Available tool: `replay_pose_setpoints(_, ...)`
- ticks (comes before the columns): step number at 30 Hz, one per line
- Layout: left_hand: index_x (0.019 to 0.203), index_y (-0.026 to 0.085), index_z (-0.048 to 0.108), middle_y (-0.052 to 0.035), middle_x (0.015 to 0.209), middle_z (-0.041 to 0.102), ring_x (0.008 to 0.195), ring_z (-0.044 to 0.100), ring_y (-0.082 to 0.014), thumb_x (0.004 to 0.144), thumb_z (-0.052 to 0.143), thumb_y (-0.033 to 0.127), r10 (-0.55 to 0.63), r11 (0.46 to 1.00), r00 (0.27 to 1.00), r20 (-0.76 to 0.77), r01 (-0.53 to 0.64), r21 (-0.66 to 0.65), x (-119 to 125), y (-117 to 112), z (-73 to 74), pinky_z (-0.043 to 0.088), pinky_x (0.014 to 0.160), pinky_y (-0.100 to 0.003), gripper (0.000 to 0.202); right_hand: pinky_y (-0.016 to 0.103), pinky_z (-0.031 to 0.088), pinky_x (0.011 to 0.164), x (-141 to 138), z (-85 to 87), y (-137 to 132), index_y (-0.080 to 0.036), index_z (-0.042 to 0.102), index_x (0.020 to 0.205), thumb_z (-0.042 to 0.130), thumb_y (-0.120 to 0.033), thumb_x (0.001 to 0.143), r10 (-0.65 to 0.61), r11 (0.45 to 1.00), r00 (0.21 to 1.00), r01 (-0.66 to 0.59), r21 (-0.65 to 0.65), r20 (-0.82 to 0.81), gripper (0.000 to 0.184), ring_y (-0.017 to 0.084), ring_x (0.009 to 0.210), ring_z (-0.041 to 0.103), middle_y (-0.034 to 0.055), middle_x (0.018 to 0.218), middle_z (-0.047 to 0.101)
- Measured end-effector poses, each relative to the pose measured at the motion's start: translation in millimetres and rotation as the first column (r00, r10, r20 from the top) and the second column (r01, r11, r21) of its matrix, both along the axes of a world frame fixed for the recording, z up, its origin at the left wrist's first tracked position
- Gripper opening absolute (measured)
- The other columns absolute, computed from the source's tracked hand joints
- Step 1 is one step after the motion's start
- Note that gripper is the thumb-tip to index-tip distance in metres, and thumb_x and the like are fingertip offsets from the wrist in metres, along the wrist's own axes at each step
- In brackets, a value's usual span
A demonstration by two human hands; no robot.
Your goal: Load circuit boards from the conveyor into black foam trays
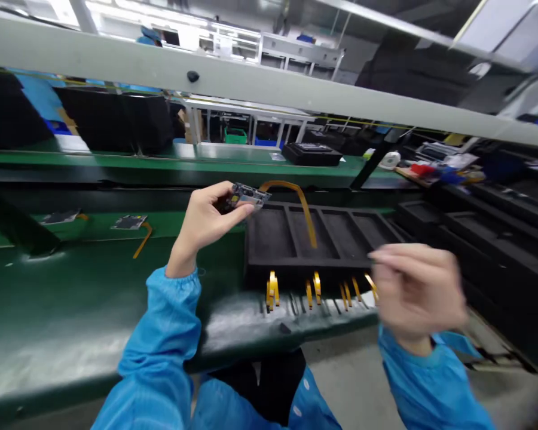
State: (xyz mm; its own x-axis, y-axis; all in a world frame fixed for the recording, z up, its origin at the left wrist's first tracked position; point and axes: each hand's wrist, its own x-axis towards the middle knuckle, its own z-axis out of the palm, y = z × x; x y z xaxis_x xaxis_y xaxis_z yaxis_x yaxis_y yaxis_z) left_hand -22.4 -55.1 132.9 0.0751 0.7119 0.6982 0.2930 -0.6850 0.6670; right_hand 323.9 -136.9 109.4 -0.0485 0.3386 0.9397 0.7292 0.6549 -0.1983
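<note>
My left hand (210,218) is closed on a small circuit board (250,196), gripping it between thumb and fingers above the green bench. From the board an orange ribbon cable (302,200) arches to the right and hangs over a black foam tray (269,230) with several compartments. At the right, blurred by motion, my right hand (419,289) has its thumb and fingertips pinched together near the tray's front right corner. Whatever lies in that pinch, if anything, cannot be made out. Several loose orange ribbon cables (272,289) show along the tray's front side.
Two more boards with ribbon cables, one a dark board (130,223), lie on the green bench (94,286) at the left. Stacked black trays (497,245) stand at the right. A black box (311,154) sits on the belt behind, below a white rail (251,74).
</note>
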Motion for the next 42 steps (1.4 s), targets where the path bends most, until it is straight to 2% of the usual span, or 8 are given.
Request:
replay_pose_setpoints(2, 0.080, 0.018, 0.071, -0.0013, 0.074, 0.074, 0.071, 0.066, -0.0174, 0.089, 0.084, 0.037, -0.040, 0.999, 0.998, -0.051, 0.042, 0.034, 14, -9, 0.5, 0.052, 0.064, -0.027, 0.024, 0.045, 0.062, 0.071, -43, 17.5, -7, -0.033, 0.076, 0.121, 0.073, -0.007, 0.096, 0.166, 0.985, 0.949, -0.173, 0.005, 0.269, 0.036, 0.027, 0.085, 0.075, 0.0084, 0.100, 0.077)
replay_pose_setpoints(7, 0.084, 0.018, 0.073, 0.0000, 0.074, 0.072, 0.068, 0.063, -0.0146, 0.093, 0.077, 0.026, -0.160, 0.982, 0.968, -0.194, 0.176, 0.071, 31, -21, -5.9, 0.048, 0.064, -0.024, 0.012, 0.040, 0.070, 0.084, -84, 27.2, 8, -0.025, 0.079, 0.132, 0.069, -0.009, 0.105, 0.138, 0.989, 0.963, -0.122, -0.084, 0.230, 0.033, 0.026, 0.104, 0.081, 0.0107, 0.117, 0.082)
replay_pose_setpoints(10, 0.087, 0.017, 0.074, 0.0000, 0.076, 0.073, 0.067, 0.063, -0.0141, 0.095, 0.075, 0.023, -0.203, 0.971, 0.950, -0.237, 0.226, 0.075, 34, -25, -7.6, 0.048, 0.064, -0.024, 0.010, 0.041, 0.071, 0.086, -82, 21.5, 18, -0.023, 0.081, 0.128, 0.074, -0.015, 0.106, 0.103, 0.988, 0.981, -0.081, -0.133, 0.167, 0.025, 0.025, 0.102, 0.080, 0.0120, 0.120, 0.082)
replay_pose_setpoints(17, 0.101, 0.019, 0.081, -0.0044, 0.092, 0.083, 0.077, 0.074, -0.0171, 0.100, 0.073, 0.017, -0.234, 0.951, 0.931, -0.282, 0.279, 0.133, 39, -32, -7.3, 0.054, 0.073, -0.025, 0.009, 0.036, 0.070, 0.079, -76, 14.4, 14, -0.022, 0.085, 0.114, 0.078, -0.013, 0.102, 0.199, 0.949, 0.977, -0.173, -0.264, 0.073, 0.016, 0.021, 0.088, 0.080, 0.0066, 0.105, 0.086)
replay_pose_setpoints(24, 0.102, 0.020, 0.083, -0.0059, 0.092, 0.083, 0.080, 0.077, -0.0187, 0.100, 0.071, 0.015, -0.251, 0.943, 0.911, -0.328, 0.306, 0.129, 46, -30, -13.6, 0.054, 0.071, -0.026, 0.013, 0.034, 0.072, 0.078, -73, 8.8, 11, -0.023, 0.083, 0.117, 0.083, -0.015, 0.098, 0.163, 0.939, 0.987, -0.159, -0.306, -0.011, 0.021, 0.020, 0.081, 0.081, 0.0045, 0.102, 0.087)
replay_pose_setpoints(31, 0.099, 0.021, 0.084, -0.0057, 0.094, 0.083, 0.081, 0.077, -0.0184, 0.099, 0.070, 0.013, -0.286, 0.937, 0.902, -0.323, 0.334, 0.104, 49, -29, -15.7, 0.056, 0.072, -0.026, 0.016, 0.033, 0.070, 0.078, -68, 14.3, 10, -0.024, 0.087, 0.103, 0.079, -0.012, 0.101, 0.182, 0.936, 0.980, -0.146, -0.321, 0.084, 0.015, 0.021, 0.085, 0.082, 0.0043, 0.100, 0.087)
replay_pose_setpoints(38, 0.098, 0.020, 0.084, -0.0066, 0.102, 0.084, 0.086, 0.079, -0.0186, 0.099, 0.071, 0.013, -0.267, 0.933, 0.918, -0.294, 0.322, 0.159, 56, -26, -20.0, 0.057, 0.076, -0.026, 0.015, 0.033, 0.067, 0.076, -64, 20.8, 9, -0.025, 0.087, 0.094, 0.079, -0.011, 0.099, 0.211, 0.919, 0.974, -0.171, -0.355, 0.079, 0.017, 0.021, 0.083, 0.080, 0.0041, 0.094, 0.084)
replay_pose_setpoints(42, 0.097, 0.020, 0.084, -0.0064, 0.102, 0.086, 0.089, 0.081, -0.0201, 0.100, 0.071, 0.017, -0.319, 0.933, 0.914, -0.251, 0.349, 0.086, 58, -28, -18.8, 0.060, 0.080, -0.027, 0.014, 0.034, 0.067, 0.074, -63, 18.2, 9, -0.024, 0.085, 0.087, 0.080, -0.016, 0.097, 0.221, 0.892, 0.975, -0.195, -0.407, 0.018, 0.014, 0.022, 0.079, 0.079, 0.0042, 0.088, 0.084)
